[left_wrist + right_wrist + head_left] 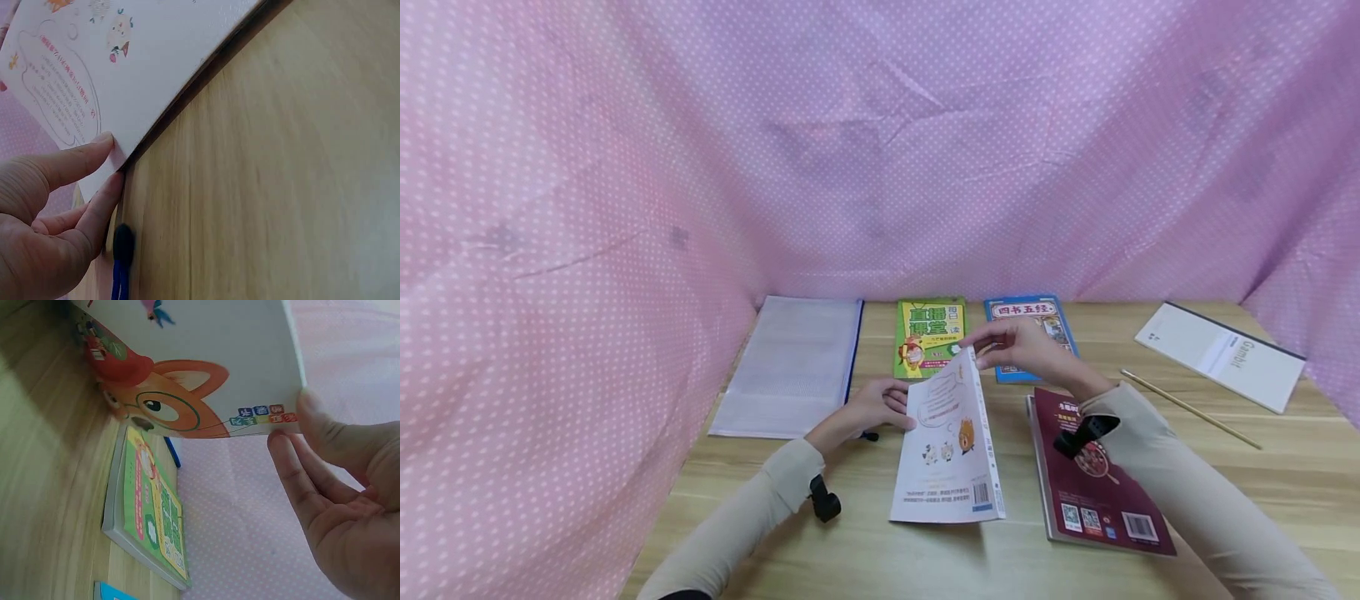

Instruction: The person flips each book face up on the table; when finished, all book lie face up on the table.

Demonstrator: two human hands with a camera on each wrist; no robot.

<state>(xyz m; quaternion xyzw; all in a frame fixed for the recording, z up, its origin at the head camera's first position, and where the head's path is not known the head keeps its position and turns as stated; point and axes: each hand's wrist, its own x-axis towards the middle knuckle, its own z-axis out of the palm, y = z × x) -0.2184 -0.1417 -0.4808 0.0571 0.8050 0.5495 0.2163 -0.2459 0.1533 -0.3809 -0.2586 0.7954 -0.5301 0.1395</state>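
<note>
A white book (947, 442) with cartoon animals on its back cover stands tilted on the wooden table (1262, 500), its near edge down and its far edge raised. My left hand (904, 410) holds its left edge low down; in the left wrist view the thumb (94, 153) lies on the cover and the index finger (103, 200) sits under the edge. My right hand (981, 346) pinches the raised far corner. The right wrist view shows the thumb (325, 431) and fingers (294, 469) at that corner, by the fox picture on the front cover (187, 375).
A green book (928, 333) and a blue book (1030, 329) lie behind the white one. A dark red book (1097, 475) lies under my right forearm. A clear zip folder (793, 362) is at left, a white booklet (1221, 354) and a thin stick (1187, 408) at right. Pink dotted cloth surrounds the table.
</note>
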